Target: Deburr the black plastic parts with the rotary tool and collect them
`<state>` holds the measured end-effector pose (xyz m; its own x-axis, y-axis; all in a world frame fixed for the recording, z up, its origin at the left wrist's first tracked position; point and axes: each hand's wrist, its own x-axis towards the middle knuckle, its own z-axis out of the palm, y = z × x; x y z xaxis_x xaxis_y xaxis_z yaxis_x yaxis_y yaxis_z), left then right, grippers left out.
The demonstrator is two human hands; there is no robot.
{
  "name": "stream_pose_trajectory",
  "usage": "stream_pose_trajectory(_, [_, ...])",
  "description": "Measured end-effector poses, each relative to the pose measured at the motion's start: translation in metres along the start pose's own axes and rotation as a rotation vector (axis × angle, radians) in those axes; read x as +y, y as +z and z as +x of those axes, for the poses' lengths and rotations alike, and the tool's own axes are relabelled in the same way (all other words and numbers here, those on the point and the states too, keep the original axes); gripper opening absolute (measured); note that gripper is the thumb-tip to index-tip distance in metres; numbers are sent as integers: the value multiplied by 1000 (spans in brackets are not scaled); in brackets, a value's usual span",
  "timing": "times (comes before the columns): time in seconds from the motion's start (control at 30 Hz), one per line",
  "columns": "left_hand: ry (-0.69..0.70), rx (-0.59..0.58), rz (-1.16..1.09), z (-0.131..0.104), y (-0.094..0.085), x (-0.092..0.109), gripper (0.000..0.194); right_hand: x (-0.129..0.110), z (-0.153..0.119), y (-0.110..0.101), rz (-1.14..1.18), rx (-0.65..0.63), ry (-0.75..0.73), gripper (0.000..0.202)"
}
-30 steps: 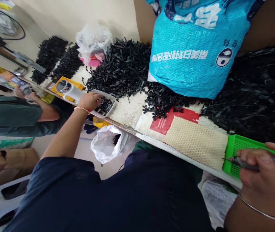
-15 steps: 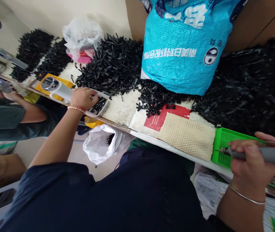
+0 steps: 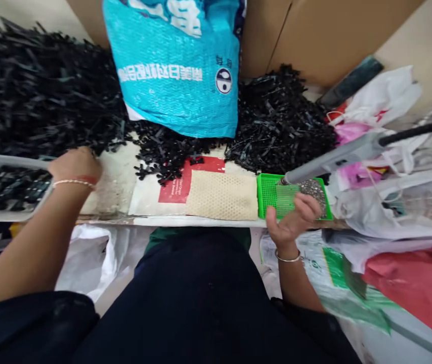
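Note:
My left hand is closed, knuckles up, at the front edge of a heap of black plastic parts. Its fingertips are turned away, so what they hold is hidden. Just left of it sits a white tray of black parts. My right hand is open, fingers apart, at the front rim of a green mesh basket. Small metal screws fill the basket's right part. A grey electric screwdriver lies slanted over the basket, its tip inside, out of my hand.
A beige honeycomb-patterned mat lies before me, partly over a red and white sheet. Behind stands a blue woven sack, with another black heap to its right. Plastic bags crowd the right end.
The view has swung right. My right hand has let go of the electric screwdriver, now resting on the basket. My left hand has moved from inside the white tray to the black heap beside it.

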<state>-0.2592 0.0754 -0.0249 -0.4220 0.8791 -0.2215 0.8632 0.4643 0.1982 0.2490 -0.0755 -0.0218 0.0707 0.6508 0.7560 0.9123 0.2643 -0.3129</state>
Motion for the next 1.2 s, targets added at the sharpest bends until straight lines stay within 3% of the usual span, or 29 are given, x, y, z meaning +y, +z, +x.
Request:
stream_pose_trajectory(0.1, [-90,94,273,-14,-6,-1,61,-8,30,13,-22,-401,29,48])
stream_pose_trajectory(0.2, [-25,125,278,-35,-14,0,67,-9,72,48,1,-674,-32,40])
stream_pose_trajectory(0.3, [51,174,160,-52,-18,-1,54,-5,101,86,-80,-884,-118,38])
stream_pose_trajectory(0.4, [26,140,-268,-71,-14,8,31,-1,108,110,-248,-1017,-193,36])
stream_pose_trajectory(0.47, [8,43,-750,-87,-6,24,26,1,107,117,-307,-1027,-220,35])
stream_pose_trajectory(0.53, [36,-131,-1183,-104,5,49,27,4,107,120,-310,-1020,-222,34])
stream_pose_trajectory(0.7, [-127,-476,-1680,-136,31,115,42,15,116,122,-182,-943,-90,26])
stream_pose_trajectory(0.83, [-164,-661,-1852,-148,41,144,45,28,126,119,30,-827,5,18])
stream_pose_trajectory(0.97, [-138,-752,-1865,-155,44,151,45,31,132,109,87,-639,63,23])
stream_pose_trajectory(1.1, [-179,-744,-1895,-164,43,154,42,8,122,97,178,-407,53,38])
stream_pose_trajectory(1.2, [-167,-723,-1912,-172,43,161,41,-25,94,92,467,-414,181,43])
